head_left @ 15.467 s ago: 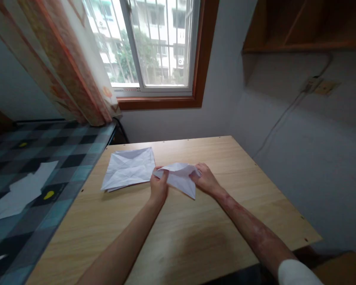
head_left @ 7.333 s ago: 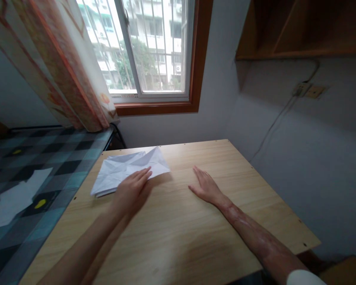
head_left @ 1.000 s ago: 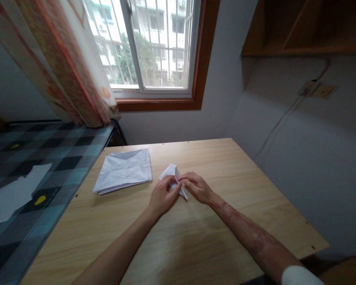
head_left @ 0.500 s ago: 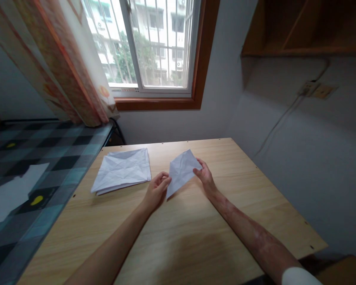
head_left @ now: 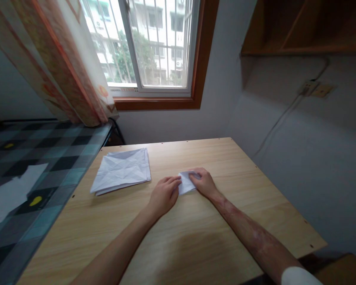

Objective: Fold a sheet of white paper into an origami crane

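Note:
A small piece of white folded paper [head_left: 185,183] lies low at the middle of the wooden table [head_left: 178,237], between my two hands. My left hand [head_left: 165,194] grips its left side, the fingers bent over the edge. On the right side, my right hand [head_left: 204,183] has the paper between thumb and fingers. Parts of the paper are hidden under both hands. Left of them rests a stack of creased white paper sheets [head_left: 123,168], apart from my hands.
A bed with a checked cover [head_left: 62,158] adjoins the table's left side, with white torn paper [head_left: 14,194] on it. Behind the table are a wall and a barred window [head_left: 163,51]. A wooden shelf [head_left: 302,51] hangs at upper right above a socket [head_left: 310,88] with a cable.
The paper has come down from a raised, tilted position towards the tabletop, and less of it shows. My hands have moved closer together around it. The paper stack has stayed put.

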Demonstrator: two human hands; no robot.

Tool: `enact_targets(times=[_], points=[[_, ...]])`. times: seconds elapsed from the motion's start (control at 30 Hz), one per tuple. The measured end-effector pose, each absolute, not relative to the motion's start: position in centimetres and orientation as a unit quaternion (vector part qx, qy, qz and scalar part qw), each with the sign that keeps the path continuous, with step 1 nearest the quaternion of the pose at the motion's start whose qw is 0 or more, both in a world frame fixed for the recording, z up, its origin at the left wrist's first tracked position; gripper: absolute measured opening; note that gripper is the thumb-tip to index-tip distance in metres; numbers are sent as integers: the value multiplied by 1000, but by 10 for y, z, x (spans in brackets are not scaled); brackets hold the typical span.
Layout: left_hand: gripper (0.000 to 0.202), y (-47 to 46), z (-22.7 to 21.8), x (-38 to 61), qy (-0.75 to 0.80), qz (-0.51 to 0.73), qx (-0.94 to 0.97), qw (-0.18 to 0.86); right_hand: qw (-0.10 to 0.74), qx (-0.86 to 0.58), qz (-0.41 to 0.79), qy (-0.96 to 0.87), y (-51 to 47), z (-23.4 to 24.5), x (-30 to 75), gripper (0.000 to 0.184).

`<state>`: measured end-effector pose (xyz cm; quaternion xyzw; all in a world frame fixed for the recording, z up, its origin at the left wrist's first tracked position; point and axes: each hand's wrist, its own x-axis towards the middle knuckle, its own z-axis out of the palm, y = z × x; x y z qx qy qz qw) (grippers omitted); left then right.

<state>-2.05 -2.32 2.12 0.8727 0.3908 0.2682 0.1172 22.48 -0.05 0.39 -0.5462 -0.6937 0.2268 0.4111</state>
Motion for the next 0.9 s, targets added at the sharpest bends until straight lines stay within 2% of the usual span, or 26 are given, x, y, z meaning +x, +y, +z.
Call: enact_targets(times=[0.07,0.13,0.2,0.4,0.9], points=[[35,-25,22,-18,398,258,874,105,328,-462,206,-798,-3,13,229,34],[36,-24,21,-18,415,258,867,94,266,-424,171,-849,-7,20,233,51],[37,-23,19,-19,436,261,857,85,220,-403,165,-873,-12,23,234,60],[52,-22,14,-21,460,238,853,64,162,-422,160,-878,-27,20,222,92],[52,-17,6,-26,428,230,872,59,159,-426,164,-875,-79,20,252,84]])
